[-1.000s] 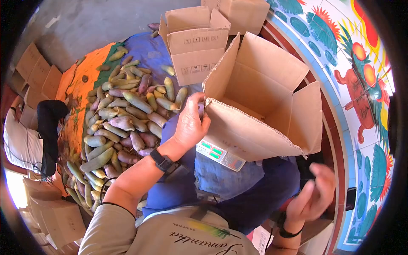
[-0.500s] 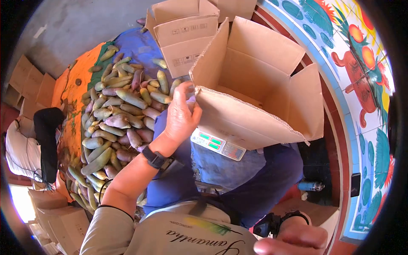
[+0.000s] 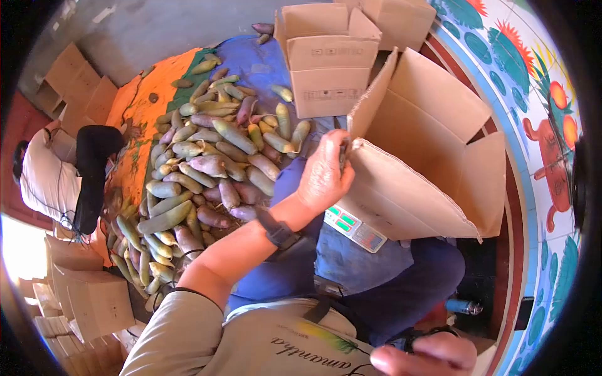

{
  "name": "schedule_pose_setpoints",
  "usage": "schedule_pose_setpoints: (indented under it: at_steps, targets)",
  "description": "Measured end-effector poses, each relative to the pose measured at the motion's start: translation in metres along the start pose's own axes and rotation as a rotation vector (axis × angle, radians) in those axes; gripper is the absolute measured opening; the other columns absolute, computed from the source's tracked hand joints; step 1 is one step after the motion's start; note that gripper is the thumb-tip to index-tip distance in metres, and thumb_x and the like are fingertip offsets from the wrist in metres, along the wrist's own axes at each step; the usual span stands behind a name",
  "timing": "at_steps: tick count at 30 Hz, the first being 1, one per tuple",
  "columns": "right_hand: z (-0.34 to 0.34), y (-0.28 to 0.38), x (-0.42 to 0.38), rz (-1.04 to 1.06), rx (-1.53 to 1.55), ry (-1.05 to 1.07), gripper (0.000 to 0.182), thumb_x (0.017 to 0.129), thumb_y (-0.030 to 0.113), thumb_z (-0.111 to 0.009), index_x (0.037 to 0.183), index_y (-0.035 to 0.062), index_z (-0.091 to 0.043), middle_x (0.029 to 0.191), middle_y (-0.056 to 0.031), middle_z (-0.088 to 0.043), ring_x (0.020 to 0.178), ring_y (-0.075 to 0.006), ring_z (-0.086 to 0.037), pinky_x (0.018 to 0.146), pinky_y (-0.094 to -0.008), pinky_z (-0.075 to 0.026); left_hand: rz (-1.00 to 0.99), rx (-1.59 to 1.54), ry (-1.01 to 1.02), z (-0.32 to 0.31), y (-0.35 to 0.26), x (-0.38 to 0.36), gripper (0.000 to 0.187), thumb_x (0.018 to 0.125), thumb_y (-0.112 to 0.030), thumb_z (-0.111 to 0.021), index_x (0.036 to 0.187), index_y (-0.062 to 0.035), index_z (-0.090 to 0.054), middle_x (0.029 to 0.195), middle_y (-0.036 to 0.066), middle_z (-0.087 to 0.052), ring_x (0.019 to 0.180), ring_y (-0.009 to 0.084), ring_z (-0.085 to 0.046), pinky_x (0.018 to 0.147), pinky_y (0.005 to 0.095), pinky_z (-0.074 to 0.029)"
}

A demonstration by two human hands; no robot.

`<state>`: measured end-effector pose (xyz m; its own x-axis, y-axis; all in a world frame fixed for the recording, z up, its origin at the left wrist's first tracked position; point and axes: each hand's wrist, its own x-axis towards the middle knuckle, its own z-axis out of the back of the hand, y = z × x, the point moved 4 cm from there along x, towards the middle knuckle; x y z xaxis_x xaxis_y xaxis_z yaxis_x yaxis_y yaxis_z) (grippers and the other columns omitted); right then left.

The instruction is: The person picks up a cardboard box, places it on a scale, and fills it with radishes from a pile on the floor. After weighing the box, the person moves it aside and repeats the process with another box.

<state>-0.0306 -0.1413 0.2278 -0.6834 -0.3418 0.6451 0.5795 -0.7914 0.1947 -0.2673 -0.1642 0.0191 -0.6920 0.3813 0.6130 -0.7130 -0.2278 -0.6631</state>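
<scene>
My left hand [image 3: 327, 170] is at the near left corner of an open cardboard box [image 3: 407, 188], its fingers curled against the edge; a small dark patch between thumb and fingers is unclear. Under the box's near side, a scale display [image 3: 355, 228] shows green digits. The box stands tilted in view, flaps up, and the part of its inside that shows holds no produce. Low at the right edge of my shirt, my right hand [image 3: 433, 356] is blurred, thumb and fingers apart, with nothing visible in it.
Left of my legs, a large pile of green and purple radish-like roots [image 3: 207, 166] lies on coloured sheets. Two more boxes [image 3: 329, 75] stand behind. A person [image 3: 56, 175] crouches at far left. A metal bottle [image 3: 463, 306] lies right of my knee.
The view has shifted, so the box, pile and my left hand appear further right. My left hand remains at the box corner. My right hand appears slightly lower.
</scene>
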Motion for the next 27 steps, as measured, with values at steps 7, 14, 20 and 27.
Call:
schedule_pose_setpoints:
  at_steps: [7,14,20,27]
  targets:
    - [-0.005,-0.009,-0.013,0.323,-0.034,-0.161,0.025,0.088,0.029,-0.054,0.112,0.0256,-0.059,0.098,-0.0038,-0.058,0.079,-0.0185,-0.061,0.069,-0.0344,-0.044,-0.038,-0.105,-0.035,0.009,-0.005,0.0,0.051,0.072,0.005,-0.054,0.12,-0.0022,-0.039,0.11,0.021,-0.051,0.099,0.0371,-0.056,0.081,0.0386,-0.048]
    - [-0.035,-0.072,-0.069,-0.187,-0.361,0.015,0.018,0.087,0.007,-0.05,0.103,-0.0021,-0.052,0.1,-0.0188,-0.055,0.086,-0.0342,-0.055,0.076,-0.0449,-0.046,0.088,-0.208,-0.104,0.04,0.008,-0.027,0.051,0.073,0.008,-0.053,0.122,0.0015,-0.039,0.12,0.017,-0.046,0.104,0.0297,-0.055,0.085,0.0348,-0.048]
    - [-0.04,-0.132,-0.152,-0.393,-0.423,0.015,0.012,0.085,0.001,-0.05,0.096,-0.0027,-0.053,0.09,-0.0184,-0.055,0.082,-0.0333,-0.055,0.075,-0.039,-0.045,0.383,0.112,-0.143,0.102,0.08,-0.098,0.045,0.075,0.002,-0.055,0.119,-0.0002,-0.043,0.108,0.018,-0.054,0.101,0.0273,-0.056,0.083,0.0349,-0.046]
    - [-0.046,-0.179,-0.22,-0.658,-0.475,0.073,0.006,0.087,0.002,-0.05,0.083,-0.0029,-0.049,0.075,-0.0175,-0.046,0.067,-0.0329,-0.048,0.06,-0.0396,-0.039,0.892,0.801,-0.119,0.188,0.188,-0.284,0.041,0.075,-0.014,-0.058,0.114,-0.0051,-0.048,0.11,0.02,-0.054,0.101,0.0374,-0.051,0.084,0.0471,-0.042]
